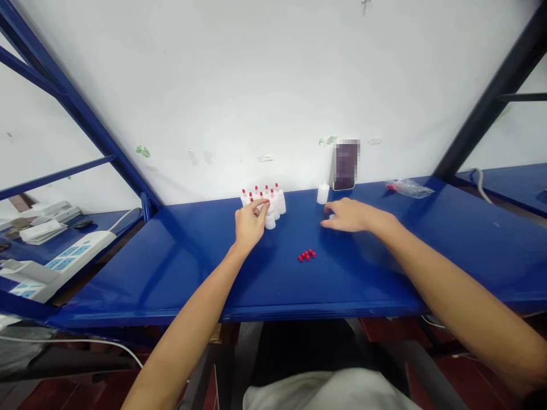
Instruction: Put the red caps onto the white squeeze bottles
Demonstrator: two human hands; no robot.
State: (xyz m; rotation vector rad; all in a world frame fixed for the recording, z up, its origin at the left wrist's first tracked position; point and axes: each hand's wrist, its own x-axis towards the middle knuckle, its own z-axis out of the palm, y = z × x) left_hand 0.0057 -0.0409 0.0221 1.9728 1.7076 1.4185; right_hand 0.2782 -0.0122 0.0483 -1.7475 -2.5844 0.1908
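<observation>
My left hand [251,223] is closed in a pinch at the red tip of a white squeeze bottle [270,221], which stands upright at the front of a group of bottles. Behind it are several more white bottles [280,200] with red caps, close together near the wall. My right hand [348,215] is over the table with thumb and forefinger apart. A small white thing [332,216] shows between them, mostly hidden by the hand; a firm hold on it is not visible. Just beyond stands a white bottle [323,194] with no red cap visible. Several loose red caps [306,255] lie nearer to me.
The blue table [179,256] runs along a white wall. A phone-like device [346,165] leans on the wall behind my right hand. A clear plastic bag [410,188] with something red lies at the right. A power strip [72,259] is on the left-hand shelf.
</observation>
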